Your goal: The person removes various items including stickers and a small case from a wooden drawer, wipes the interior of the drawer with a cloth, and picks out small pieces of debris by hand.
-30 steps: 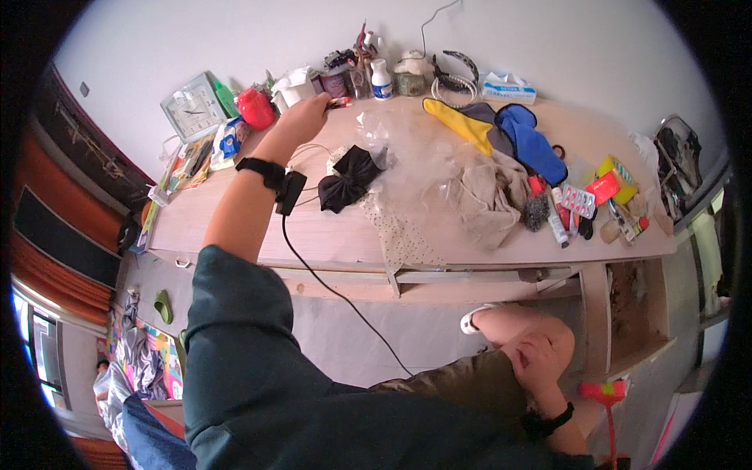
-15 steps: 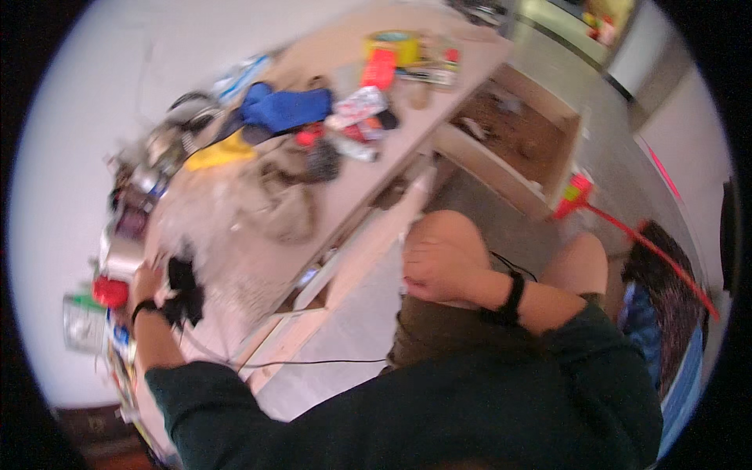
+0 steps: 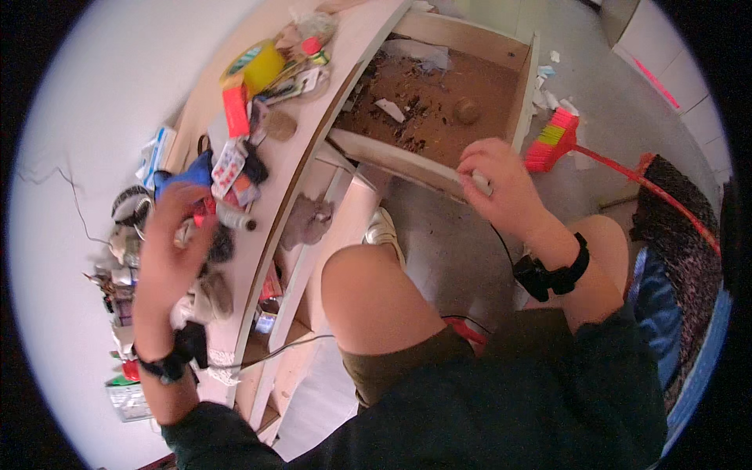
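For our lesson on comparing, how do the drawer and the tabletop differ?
The drawer is a walled box; the tabletop is a flat surface. The drawer looks brown inside, the tabletop paler. The drawer holds scattered dark debris; the tabletop carries goods such as a red box and a yellow roll. Both hold loose things.

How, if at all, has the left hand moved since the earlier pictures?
Yes: judged against the table, the left hand has moved rightward, toward the open drawer.

Left hand, blurred, and right hand, sharper, both forward with fingers curled
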Demonstrator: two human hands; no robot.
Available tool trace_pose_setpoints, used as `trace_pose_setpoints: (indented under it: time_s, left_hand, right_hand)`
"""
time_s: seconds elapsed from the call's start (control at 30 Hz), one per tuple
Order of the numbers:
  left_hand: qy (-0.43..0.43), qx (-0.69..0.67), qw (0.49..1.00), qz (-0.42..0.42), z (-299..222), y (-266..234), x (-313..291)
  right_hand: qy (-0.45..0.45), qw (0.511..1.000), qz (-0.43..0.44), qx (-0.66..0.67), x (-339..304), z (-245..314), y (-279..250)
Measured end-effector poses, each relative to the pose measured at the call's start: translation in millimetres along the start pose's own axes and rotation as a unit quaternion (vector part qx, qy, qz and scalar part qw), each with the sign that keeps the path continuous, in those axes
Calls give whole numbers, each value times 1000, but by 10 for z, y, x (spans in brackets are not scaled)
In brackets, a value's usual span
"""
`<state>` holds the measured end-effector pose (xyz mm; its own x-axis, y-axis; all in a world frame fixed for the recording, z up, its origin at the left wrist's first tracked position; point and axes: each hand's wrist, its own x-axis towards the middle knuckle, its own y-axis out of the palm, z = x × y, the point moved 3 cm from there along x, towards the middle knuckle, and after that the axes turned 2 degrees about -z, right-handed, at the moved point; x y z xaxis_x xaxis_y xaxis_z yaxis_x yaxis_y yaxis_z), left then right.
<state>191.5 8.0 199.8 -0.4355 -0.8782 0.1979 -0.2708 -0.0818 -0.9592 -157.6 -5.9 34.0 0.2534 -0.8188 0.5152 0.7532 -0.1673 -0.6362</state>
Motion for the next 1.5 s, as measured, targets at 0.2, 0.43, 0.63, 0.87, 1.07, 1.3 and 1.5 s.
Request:
trace_pose_setpoints:
  time_s: [0.2, 0.43, 0.63, 0.87, 1.07, 1.3, 1.5]
  left_hand:
    - [49, -71, 970, 226, -418, 1502, 1615]
    - [0, 246, 911, 330, 56, 3288, 2903]
    - [-51, 497, 680, 536, 1871, 3727, 2986]
    - [-307, 179, 853, 383, 731, 3616, 2984]
    - [-247, 274, 841, 397, 899, 3484, 2844]
    - [-200, 161, 923, 287, 555, 3302, 3027]
    - [-46, 43, 972, 228, -31, 3073, 3065]
  right_hand:
    - [153, 957, -230, -94, 100, -907, -227]
    - [397, 889, -205, 97, -80, -1388, -60]
    - [374, 894, -216, 116, 138, -1126, 9]
    - [420, 875, -231, 68, -30, -1256, 38]
    - [401, 879, -249, 76, 15, -1189, 46]
    - [412, 875, -243, 72, 7, -1230, 45]
    - [413, 871, -257, 63, 25, -1203, 31]
